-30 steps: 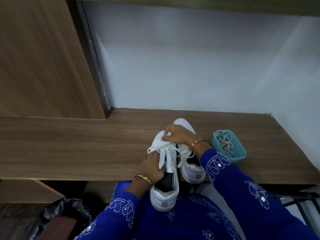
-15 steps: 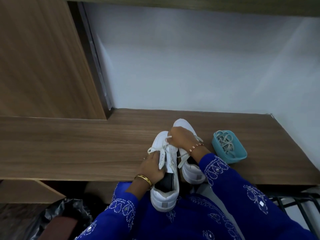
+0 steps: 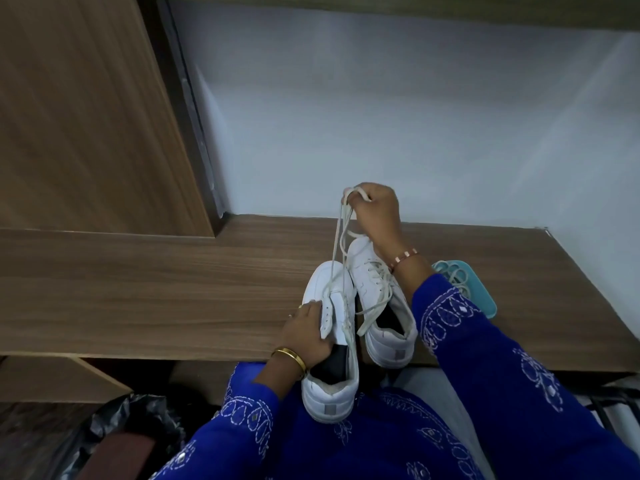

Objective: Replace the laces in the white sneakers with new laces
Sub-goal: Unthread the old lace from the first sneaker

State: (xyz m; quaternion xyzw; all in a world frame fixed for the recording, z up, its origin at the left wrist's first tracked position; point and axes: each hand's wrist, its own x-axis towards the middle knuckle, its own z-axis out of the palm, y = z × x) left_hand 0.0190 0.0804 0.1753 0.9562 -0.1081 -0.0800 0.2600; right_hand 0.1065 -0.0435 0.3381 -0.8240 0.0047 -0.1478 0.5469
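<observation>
At the near edge of the tabletop (image 3: 173,289), around six o'clock in the view, the left sneaker (image 3: 330,344) hangs half off toward the person's lap. Its old lace (image 3: 337,237) runs up taut to twelve o'clock, where the right hand (image 3: 375,216) pinches it, fingers curled round the looped end. The left hand (image 3: 306,336) grips that sneaker's side by the eyelets, steadying it. By my reading the lace is largely drawn out of this shoe, though how many eyelets it yet threads is too small to tell. Just beside it at three o'clock, the right sneaker (image 3: 377,303) lies on the tabletop with its old lace in place, loosened. Further toward three o'clock a blue basket (image 3: 485,303) holds coiled laces (image 3: 457,278), likely the new ones, untouched. So the unlacing seems under way; all relacing remains.
</observation>
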